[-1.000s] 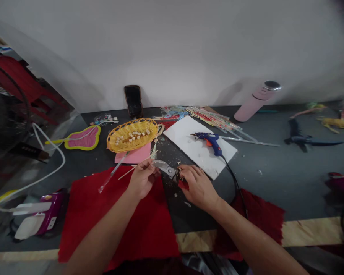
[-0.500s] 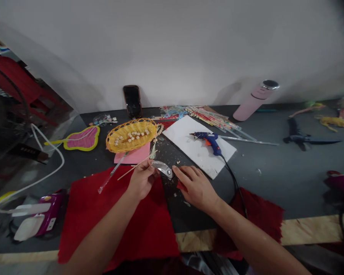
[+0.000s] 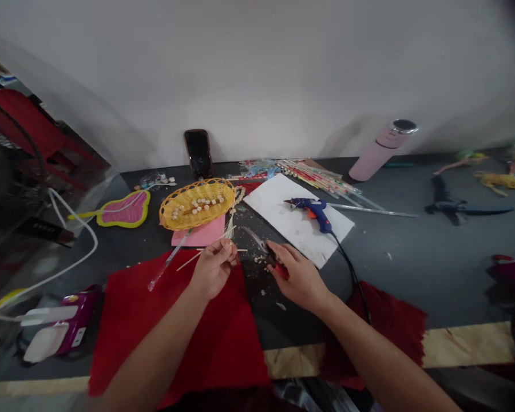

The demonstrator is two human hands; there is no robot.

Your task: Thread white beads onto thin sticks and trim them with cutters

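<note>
My right hand [image 3: 298, 280] is closed around the red handle of pruning shears [image 3: 257, 239], whose curved silver blade points up and to the left. My left hand [image 3: 214, 266] pinches with thumb and fingertips; a tiny pale bit shows at the tips, too small to name. The blade is apart from the left hand. Thin wooden sticks [image 3: 187, 262] lie beside and behind my left hand. Small pale pieces [image 3: 260, 261] are scattered on the dark table between the hands. A red cloth [image 3: 175, 332] lies beneath my left forearm.
A yellow woven basket [image 3: 184, 201] holds small pale pieces, with pink paper [image 3: 208, 230] under it. Right of it, a blue glue gun [image 3: 320, 214] rests on a white board [image 3: 278, 197]. A phone [image 3: 198, 153] and pink bottle [image 3: 375, 153] stand at the wall.
The shears' blade has come away from my left fingertips, as my right hand shifted slightly right and tilted. My left hand stays nearly in place, still pinched.
</note>
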